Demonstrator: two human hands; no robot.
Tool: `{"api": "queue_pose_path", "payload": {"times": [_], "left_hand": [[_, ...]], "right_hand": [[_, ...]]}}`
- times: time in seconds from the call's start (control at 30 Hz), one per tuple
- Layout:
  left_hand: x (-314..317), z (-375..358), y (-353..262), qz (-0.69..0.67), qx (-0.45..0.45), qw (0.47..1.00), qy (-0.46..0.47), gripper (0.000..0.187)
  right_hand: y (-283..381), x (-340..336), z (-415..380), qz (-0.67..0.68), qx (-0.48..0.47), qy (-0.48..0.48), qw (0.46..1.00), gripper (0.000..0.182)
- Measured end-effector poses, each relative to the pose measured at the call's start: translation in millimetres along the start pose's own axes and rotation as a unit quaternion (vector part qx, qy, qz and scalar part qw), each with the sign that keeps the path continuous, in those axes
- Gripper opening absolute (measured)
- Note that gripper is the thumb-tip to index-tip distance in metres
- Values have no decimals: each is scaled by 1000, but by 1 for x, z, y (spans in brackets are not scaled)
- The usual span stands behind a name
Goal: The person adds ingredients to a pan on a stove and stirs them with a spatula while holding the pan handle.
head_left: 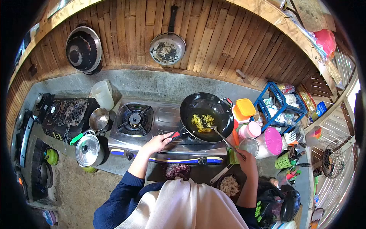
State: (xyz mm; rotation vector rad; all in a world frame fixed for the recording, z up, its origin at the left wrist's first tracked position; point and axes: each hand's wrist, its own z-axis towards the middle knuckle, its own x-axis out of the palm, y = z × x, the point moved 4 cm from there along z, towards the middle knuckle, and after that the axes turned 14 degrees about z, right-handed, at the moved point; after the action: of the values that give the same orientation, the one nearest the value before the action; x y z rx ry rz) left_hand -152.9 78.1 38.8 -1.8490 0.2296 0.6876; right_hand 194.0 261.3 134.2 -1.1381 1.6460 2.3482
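Observation:
A black wok point(190, 105) sits on the right burner of the steel gas stove point(164, 143), with chopped yellow-green food point(202, 122) in it. My left hand point(158, 143) is closed around the wok's red and black handle point(175, 135). In my right hand point(247, 159) is the end of a metal spatula point(228, 142), its blade in the wok beside the food. Below that hand, a plate of rice point(229, 186) rests near a strainer point(249, 145) and its long handle.
Left of the wok is the bare burner point(134, 119). A lidded pot point(87, 150), a small pan point(99, 118) and a grill rack point(72, 111) stand farther left. Plastic containers point(273, 140) and a blue rack point(282, 105) stand at right. Two pans hang on the wall.

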Motion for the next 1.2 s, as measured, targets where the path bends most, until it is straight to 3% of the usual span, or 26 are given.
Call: {"api": "queue_pose_path", "payload": {"times": [0.23,0.4,0.5,0.57,0.6,0.77,0.9,0.97,1.07,1.2], "left_hand": [[-4,-2,-6,40,14,999,-21,39],[-6,-5,-9,54,-12,998,-12,38],[-8,-7,-16,72,43,995,-44,38],[-10,-13,-24,45,-71,996,27,38],[-10,-13,-23,45,-71,996,26,38],[-8,-8,-17,51,23,998,-22,39],[-6,-7,-14,44,16,999,-18,39],[0,5,6,82,103,988,-80,40],[0,3,3,73,91,991,-70,41],[0,3,1,70,74,993,-61,41]], "right_hand": [[21,-38,-22,-6,7,-10,1000,24],[17,-30,-22,-80,77,8,994,24],[7,-10,-14,-65,22,0,998,24],[-5,3,-6,-50,22,-5,999,23],[-4,9,-1,-35,17,-3,999,23],[-11,40,26,-27,-8,-9,1000,21],[-31,67,52,30,-55,-39,997,19],[-28,69,61,58,-79,-50,994,19],[-21,73,74,104,-36,-44,993,19],[-10,74,80,16,-46,-71,996,19]]}}
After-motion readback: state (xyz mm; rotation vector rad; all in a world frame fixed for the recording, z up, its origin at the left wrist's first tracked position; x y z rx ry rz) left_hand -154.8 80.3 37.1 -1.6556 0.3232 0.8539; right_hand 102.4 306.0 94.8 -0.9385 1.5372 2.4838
